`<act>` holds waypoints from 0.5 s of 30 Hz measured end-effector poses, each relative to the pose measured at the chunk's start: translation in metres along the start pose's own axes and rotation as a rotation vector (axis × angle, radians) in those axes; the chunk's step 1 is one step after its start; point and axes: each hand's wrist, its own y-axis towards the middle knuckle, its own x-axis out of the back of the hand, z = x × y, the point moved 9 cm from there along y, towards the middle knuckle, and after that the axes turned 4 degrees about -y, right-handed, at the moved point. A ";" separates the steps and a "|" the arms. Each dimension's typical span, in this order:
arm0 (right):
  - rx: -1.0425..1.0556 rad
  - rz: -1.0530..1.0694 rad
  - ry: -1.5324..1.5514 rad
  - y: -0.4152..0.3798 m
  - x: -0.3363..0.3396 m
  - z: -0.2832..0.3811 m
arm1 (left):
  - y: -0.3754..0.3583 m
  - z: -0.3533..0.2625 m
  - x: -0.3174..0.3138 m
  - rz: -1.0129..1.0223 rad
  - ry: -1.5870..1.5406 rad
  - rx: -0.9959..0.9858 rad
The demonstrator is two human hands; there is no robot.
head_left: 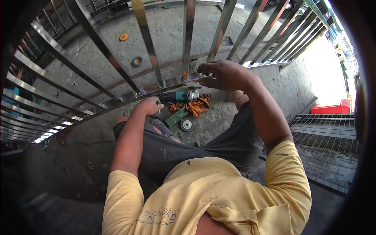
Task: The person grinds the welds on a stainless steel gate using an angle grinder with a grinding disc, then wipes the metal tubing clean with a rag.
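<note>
Fingers (207, 68) of the right hand (229, 75) are bent and parted from the thumb, with a gap between them, over the bottom rail of the metal railing (188, 37); whether they touch it, I cannot tell. The left hand (149, 106) hangs near the same rail, its fingers curled under and its thumb sticking out to the side. What those fingers close on, if anything, is hidden.

Between the two hands, an angle grinder (181, 96) with a teal and dark body and a silvery head lies on its side on the grimy concrete floor (221, 117), just beside the rail. Its rear end is nearest the left hand, while its head points toward the right hand and lies against a crumpled orange cloth (199, 105) (a well-stained one, by the look of it). A green cloth (177, 116) lies next to that, with a round grinding wheel (187, 124) close by.

Beyond the rail, a dark-rimmed disc (138, 61) and an orange disc (123, 37) lie on the floor, apart from each other. A perforated clog (161, 127) shows below the left hand. Off to the right, a red container (332, 107) sits past a wire mesh panel (323, 147).
</note>
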 end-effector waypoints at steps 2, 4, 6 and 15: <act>-0.045 -0.003 -0.042 0.013 -0.020 -0.034 | 0.006 0.010 -0.004 0.005 0.061 0.043; -0.122 0.006 -0.082 0.020 -0.044 -0.075 | 0.017 0.022 -0.011 -0.081 0.144 0.023; -0.163 0.194 -0.083 0.012 -0.071 -0.080 | 0.033 0.031 -0.031 0.075 0.232 0.137; 0.414 -0.014 0.212 -0.048 -0.084 0.002 | 0.175 -0.003 -0.121 0.073 0.659 0.246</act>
